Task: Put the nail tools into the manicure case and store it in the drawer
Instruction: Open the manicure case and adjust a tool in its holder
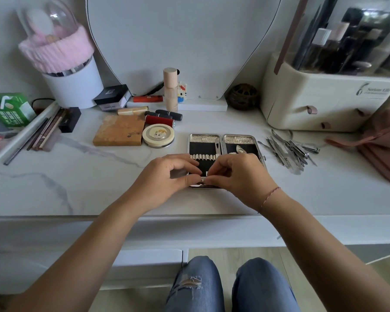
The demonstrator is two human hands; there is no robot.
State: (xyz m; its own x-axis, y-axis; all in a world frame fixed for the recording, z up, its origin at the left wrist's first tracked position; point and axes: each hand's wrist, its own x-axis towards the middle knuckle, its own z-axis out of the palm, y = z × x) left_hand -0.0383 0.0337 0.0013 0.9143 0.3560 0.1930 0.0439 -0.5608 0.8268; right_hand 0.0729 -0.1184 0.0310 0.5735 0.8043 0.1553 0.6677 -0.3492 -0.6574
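Note:
The silver manicure case (205, 138) lies open on the white marble tabletop, black lining up, with a row of elastic loops across its left half. A file-like tool (217, 147) stands in the left half and another small tool (241, 150) lies in the right half. My left hand (164, 179) and my right hand (239, 176) meet over the case's near edge, and their fingertips pinch a small metal tool (202, 180) there. A heap of loose steel nail tools (289, 152) lies on the table to the right of the case.
Left of the case lie a round compact (158, 135), a brown palette (119, 130), lipsticks (159, 120) and pencils (43, 131). A cream organiser with small drawers (320, 100) stands at the back right, pink fabric (383, 143) beside it. The desk drawer front (144, 257) is under the tabletop.

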